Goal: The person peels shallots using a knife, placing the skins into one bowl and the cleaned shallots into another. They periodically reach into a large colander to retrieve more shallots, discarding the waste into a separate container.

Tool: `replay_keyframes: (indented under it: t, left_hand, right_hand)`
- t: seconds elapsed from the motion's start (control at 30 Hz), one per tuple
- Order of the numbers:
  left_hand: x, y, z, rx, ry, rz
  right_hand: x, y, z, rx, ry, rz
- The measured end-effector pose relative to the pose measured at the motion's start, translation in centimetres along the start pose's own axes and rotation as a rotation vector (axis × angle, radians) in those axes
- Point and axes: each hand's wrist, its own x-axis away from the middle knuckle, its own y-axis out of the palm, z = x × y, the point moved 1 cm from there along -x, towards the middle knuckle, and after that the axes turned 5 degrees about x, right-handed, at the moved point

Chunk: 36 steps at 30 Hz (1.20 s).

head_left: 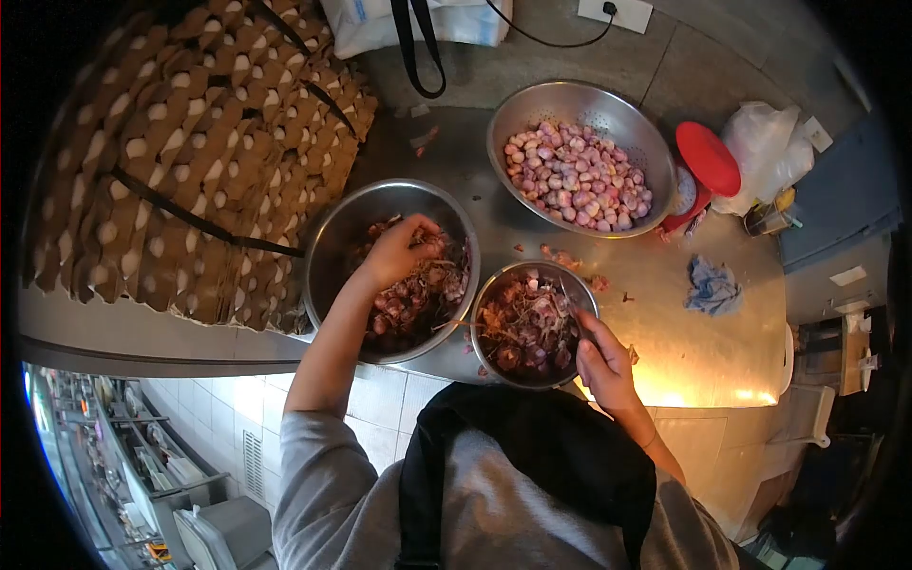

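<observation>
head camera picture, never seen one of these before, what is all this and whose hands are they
There's no machine here: the bare hands belong to the person wearing the camera. It sits on their head, looking forward and down, so you see their own arms.

On the metal counter are a large bowl, a smaller bowl with bulbs and loose skins, and a colander of pinkish bulbs. A blue cloth lies to the right; strapped brown trays are stacked at left.

The left hand reaches into the large bowl; the right hand is at the smaller bowl's rim. What either one grips is hard to tell.
</observation>
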Motion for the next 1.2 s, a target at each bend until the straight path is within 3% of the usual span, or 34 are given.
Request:
replay_keyframes:
  t: [0.13,0.23,0.43,0.53,0.67,0.77,0.87,0.97,1.2]
  left_hand:
    - [0.7,-1.3,-1.0,0.375,-0.181,0.046]
    - [0.7,-2.0,-2.6,-0.53,0.158,0.545]
    - [-0.2,-0.3,-2.5,-0.602,-0.181,-0.037]
    - [-0.7,1.5,-4.5,-0.895,-0.136,-0.037]
    - [-1.2,2.4,-7.3,-0.966,-0.172,0.04]
    - [-0.3,1.1,-2.5,-0.683,-0.272,-0.042]
    - [0.5,0.7,-0.5,-0.292,-0.06,0.25]
    - [2.3,2.3,4.5,0.731,-0.133,0.197]
    - [5.2,9.9,9.7,1.051,-0.157,-0.024]
  right_hand:
    - [-0.1,0.4,0.0,0.056,0.013,0.004]
    - [-0.1,0.5,-0.1,0.079,0.027,0.007]
    - [0.0,0.5,0.1,0.033,0.049,0.015]
    - [0.0,0.5,0.2,0.042,0.043,0.021]
    - [0.1,0.6,0.4,0.012,0.043,0.022]
    - [0.3,0.4,0.3,0.024,0.037,0.017]
    - [0.4,0.1,0.1,0.046,0.041,0.02]
    - [0.3,0.3,-0.1,-0.004,0.046,-0.017]
    - [-0.2,1.6,-1.6,0.019,-0.001,-0.127]
